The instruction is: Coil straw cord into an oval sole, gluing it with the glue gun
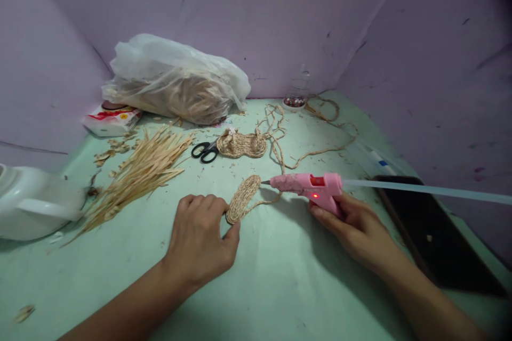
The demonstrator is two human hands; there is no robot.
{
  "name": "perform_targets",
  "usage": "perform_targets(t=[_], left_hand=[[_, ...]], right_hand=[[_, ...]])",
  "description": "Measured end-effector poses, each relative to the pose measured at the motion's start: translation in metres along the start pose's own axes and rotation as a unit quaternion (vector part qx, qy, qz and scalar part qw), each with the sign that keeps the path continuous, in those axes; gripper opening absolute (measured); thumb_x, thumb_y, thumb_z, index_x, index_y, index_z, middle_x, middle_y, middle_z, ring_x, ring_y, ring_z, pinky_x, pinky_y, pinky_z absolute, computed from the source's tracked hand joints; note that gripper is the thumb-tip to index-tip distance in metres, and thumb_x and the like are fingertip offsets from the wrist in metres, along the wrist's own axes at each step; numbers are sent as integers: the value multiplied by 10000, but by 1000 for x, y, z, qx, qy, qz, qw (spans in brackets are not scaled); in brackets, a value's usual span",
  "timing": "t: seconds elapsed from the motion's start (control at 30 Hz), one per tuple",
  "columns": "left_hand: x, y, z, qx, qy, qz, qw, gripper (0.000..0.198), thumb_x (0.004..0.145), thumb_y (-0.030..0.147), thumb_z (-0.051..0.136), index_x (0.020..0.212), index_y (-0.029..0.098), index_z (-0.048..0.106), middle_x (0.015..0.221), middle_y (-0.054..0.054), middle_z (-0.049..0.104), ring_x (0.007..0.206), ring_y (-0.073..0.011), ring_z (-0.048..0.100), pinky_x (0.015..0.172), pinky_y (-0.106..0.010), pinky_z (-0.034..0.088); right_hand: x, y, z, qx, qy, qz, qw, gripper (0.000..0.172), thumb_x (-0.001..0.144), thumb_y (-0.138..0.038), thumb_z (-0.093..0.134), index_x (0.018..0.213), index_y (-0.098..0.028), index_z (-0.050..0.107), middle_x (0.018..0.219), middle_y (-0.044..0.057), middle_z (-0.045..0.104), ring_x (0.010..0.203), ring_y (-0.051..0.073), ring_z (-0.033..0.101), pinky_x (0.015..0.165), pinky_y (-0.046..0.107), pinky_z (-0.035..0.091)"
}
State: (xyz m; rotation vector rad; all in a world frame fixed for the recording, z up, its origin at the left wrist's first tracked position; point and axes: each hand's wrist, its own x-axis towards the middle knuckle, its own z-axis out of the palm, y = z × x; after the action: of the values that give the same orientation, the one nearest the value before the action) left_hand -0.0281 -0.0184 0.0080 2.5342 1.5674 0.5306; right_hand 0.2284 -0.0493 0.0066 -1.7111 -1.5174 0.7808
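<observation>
A small oval coil of braided straw is pinched at its lower left end by my left hand. From its right side runs a thin braided cord. My right hand is wrapped round the handle of a pink glue gun, whose red light is lit. The nozzle points left, close to the upper right edge of the oval coil. A long translucent glue stick sticks out of the gun's back. Farther back lies a finished-looking woven straw piece, beside black-handled scissors.
Dry straw strips lie at the left, near a white jug. Behind them are a plastic bag and a small box. A dark tablet-like object and a bead container are farther right.
</observation>
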Motion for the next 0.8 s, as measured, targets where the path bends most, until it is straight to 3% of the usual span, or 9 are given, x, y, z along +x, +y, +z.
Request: perform_targets(t=[0.17,0.4,0.8], left_hand=[[3,-1,-9,-24,-29,-1,999,220,819,325,440,807,181,606,762,-44,643,727,-221,566,793,-428,368],[14,0,-11,40,-35,-28,998,299,856,417,444,782,194,629,756,-40,671,745,-226,600,827,-433,374],[13,-2,-3,87,10,-5,996,251,798,422,549,802,183,625,677,-29,636,691,-230,592,754,-407,411]], right_hand=[[0,1,-1,-6,-9,1,1000,183,766,-363,548,824,-197,598,663,-11,528,597,156,465,537,265,364],[-1,8,0,-19,-22,10,1000,172,781,-350,540,867,-207,585,633,-25,492,580,149,439,527,260,334],[6,9,10,47,11,1,999,144,786,-316,549,859,-207,608,639,-23,504,574,134,438,518,243,327]])
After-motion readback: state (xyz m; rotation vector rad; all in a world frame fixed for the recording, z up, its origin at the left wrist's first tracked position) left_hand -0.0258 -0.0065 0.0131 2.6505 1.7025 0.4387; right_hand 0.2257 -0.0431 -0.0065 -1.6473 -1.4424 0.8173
